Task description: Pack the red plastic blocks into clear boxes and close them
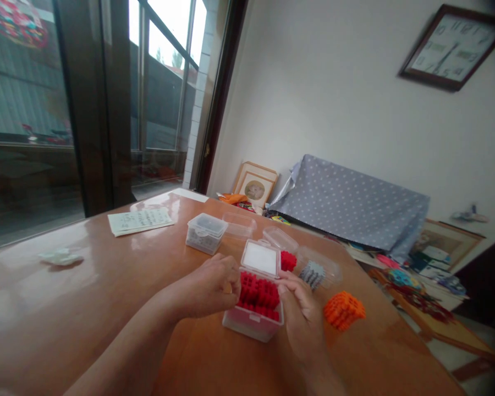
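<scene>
Brown and glossy, the table (119, 286) bears a crumpled pale packet (61, 257) near its left edge, then a stack of written cards (141, 221) and, towards the far edge, a closed clear plastic box with grey contents (206, 234). Next comes the left hand (214, 283), fingers curled at the left rim of an open plastic box (251, 328); whether it pinches anything is hidden. That box sits nearer the table's right edge than its left, packed with red interlocking pieces (259, 297). Handling pieces this tightly set goes best, I judge, with one hand bracing the wall and the other taking a single piece by its top edge, moving it straight along its slot without levering its neighbours. The box's latch side faces the near edge; its hinged lid (259, 258) leans back, pointing to the far edge. Foreshortening leaves its long axis uncertain. The right hand (303, 311) lies at the right rim, thumb and fingers close together; I cannot tell whether they grip it. Beyond are a red block (289, 261), a grey block (312, 273) and, closest to the right edge, a knobbly orange block (344, 311).
</scene>
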`<action>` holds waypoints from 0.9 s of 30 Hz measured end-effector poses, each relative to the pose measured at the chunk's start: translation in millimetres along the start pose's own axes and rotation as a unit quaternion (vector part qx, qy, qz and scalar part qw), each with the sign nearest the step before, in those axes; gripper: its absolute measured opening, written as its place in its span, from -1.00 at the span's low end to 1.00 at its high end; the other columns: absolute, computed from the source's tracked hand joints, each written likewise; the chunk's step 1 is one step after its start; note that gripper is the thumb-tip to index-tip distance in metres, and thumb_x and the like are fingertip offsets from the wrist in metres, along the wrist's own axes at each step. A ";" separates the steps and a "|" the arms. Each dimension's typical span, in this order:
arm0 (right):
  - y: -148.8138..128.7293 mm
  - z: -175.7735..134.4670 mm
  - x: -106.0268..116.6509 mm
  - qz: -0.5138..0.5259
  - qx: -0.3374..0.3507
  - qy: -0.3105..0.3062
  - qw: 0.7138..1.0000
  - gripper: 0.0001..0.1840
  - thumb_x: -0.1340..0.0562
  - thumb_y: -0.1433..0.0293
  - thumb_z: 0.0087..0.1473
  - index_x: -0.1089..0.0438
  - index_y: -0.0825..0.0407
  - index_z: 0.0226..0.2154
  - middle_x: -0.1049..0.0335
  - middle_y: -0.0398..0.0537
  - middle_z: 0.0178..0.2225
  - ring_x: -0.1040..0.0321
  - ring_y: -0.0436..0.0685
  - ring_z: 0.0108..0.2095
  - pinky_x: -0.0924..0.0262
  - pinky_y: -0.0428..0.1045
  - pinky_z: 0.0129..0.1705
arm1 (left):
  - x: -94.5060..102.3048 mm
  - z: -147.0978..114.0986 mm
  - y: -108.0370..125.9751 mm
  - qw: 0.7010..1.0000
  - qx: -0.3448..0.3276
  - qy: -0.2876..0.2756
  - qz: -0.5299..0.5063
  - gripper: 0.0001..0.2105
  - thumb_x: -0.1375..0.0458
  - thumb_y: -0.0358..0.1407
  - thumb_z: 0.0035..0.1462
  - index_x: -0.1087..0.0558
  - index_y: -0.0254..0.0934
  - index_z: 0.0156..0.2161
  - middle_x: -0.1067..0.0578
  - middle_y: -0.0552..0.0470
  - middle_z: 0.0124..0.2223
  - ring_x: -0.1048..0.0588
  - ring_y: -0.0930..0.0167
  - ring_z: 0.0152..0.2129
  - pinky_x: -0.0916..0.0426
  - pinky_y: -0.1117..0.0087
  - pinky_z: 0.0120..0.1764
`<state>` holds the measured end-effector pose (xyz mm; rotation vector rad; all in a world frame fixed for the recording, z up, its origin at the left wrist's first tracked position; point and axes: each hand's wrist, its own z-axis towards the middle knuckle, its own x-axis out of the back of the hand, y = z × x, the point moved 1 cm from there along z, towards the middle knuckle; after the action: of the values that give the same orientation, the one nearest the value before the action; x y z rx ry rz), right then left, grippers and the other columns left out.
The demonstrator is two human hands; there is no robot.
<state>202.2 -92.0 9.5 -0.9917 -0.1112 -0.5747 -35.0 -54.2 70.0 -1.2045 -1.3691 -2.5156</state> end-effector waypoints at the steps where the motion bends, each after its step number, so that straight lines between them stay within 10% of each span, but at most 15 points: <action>1: 3.4 1.1 1.0 0.024 -0.023 0.022 0.999 -0.73 -0.19 0.19 0.23 -0.55 -0.03 -0.24 -0.49 0.03 0.02 -0.33 0.26 0.09 -0.12 0.21 0.20 | 0.4 -0.1 -1.2 1.000 -0.006 -0.003 0.018 -0.88 -0.16 -0.47 -0.05 -0.52 -0.23 -0.47 -0.50 0.03 -0.30 -0.40 0.35 -0.29 -0.25 0.35 -0.11; 12: 48.5 13.5 0.3 0.226 -0.294 0.107 0.922 -0.48 -0.33 0.01 0.00 -0.47 -0.04 -0.07 -0.53 -0.02 -0.01 -0.37 0.27 0.09 -0.28 0.06 -0.07 | -20.6 22.4 -45.7 0.968 0.125 0.175 -0.130 -0.65 -0.18 -0.10 0.16 -0.45 -0.29 -0.04 -0.54 -0.13 -0.03 -0.47 0.18 -0.05 -0.31 0.22 0.00; 27: 20.6 9.6 -8.4 0.348 -0.312 0.023 0.884 -0.46 -0.26 -0.07 0.09 -0.46 -0.04 -0.04 -0.60 -0.04 -0.07 -0.52 0.21 -0.10 -0.32 0.04 -0.13 | -32.1 30.9 -49.4 0.866 0.193 0.079 -0.455 -0.41 -0.08 0.17 0.18 -0.36 -0.21 0.14 -0.52 -0.13 0.12 -0.44 0.23 0.07 -0.23 0.17 0.08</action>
<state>207.1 -72.2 -3.6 -1.5377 0.4928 0.0551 -12.0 -11.6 24.4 -0.2534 -2.6718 -2.4504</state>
